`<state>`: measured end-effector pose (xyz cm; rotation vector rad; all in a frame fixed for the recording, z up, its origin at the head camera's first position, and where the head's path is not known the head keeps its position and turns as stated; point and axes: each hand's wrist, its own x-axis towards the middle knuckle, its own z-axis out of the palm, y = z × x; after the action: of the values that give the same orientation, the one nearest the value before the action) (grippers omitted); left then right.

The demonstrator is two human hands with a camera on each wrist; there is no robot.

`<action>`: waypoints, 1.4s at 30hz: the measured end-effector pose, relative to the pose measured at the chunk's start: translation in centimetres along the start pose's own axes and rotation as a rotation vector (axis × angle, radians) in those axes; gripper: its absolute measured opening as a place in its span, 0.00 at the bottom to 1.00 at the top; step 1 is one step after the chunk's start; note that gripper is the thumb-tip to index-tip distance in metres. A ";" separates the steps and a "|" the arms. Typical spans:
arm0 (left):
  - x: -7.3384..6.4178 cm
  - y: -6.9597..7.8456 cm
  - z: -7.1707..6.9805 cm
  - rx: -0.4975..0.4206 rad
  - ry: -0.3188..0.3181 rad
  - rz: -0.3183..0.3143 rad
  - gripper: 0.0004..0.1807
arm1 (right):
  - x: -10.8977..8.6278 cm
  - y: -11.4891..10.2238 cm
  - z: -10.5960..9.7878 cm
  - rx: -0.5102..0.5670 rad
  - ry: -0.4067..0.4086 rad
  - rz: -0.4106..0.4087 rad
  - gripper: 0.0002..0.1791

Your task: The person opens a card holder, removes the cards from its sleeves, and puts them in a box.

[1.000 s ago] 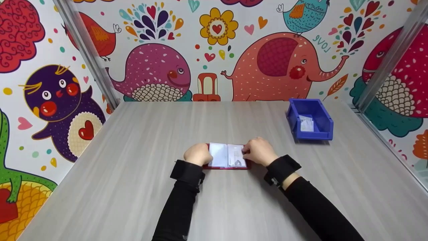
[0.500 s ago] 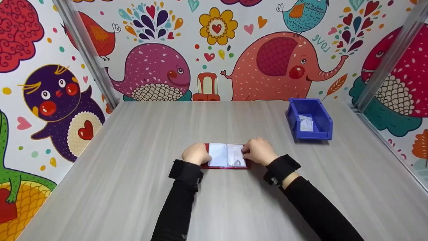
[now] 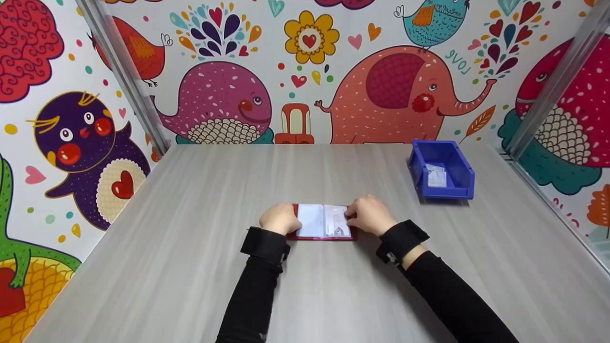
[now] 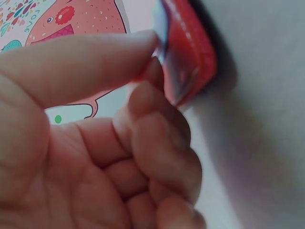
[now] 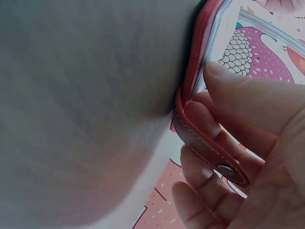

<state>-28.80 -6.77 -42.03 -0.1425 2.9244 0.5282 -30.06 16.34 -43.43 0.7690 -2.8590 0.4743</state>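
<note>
A red card holder (image 3: 312,221) lies spread open on the table, clear sleeves facing up. Its right-hand sleeve shows a pale printed card (image 3: 339,223); the left-hand one looks pale and plain. My left hand (image 3: 280,219) pinches the left cover edge between thumb and curled fingers, seen close in the left wrist view. At the opposite edge my right hand (image 3: 371,215) pinches the holder, its thumb (image 5: 224,76) on the sleeves. Below that thumb a stitched red strap (image 5: 205,143) with a metal snap sticks out across the fingers.
A blue plastic bin (image 3: 443,171) stands at the back right of the table, with several pale cards (image 3: 436,175) inside. The grey wood-grain table (image 3: 214,181) ends at cartoon-printed walls with metal posts at the corners.
My left hand has shifted very slightly left at the holder's edge, showing a little more of the red cover. The right hand keeps its place.
</note>
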 end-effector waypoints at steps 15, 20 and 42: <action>-0.7 1.2 -0.6 -0.090 0.105 0.122 0.16 | 0.0 0.0 0.0 0.003 0.007 -0.011 0.10; -0.9 1.8 -0.2 -0.131 0.155 0.184 0.20 | 0.0 0.1 -0.1 0.006 0.008 -0.018 0.10; -1.3 3.3 1.6 -0.147 0.155 0.307 0.20 | 0.1 0.3 0.2 0.012 0.006 -0.022 0.10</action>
<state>-27.68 -3.04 -42.13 0.2640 3.0735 0.8124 -30.29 16.50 -43.64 0.7993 -2.8415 0.4906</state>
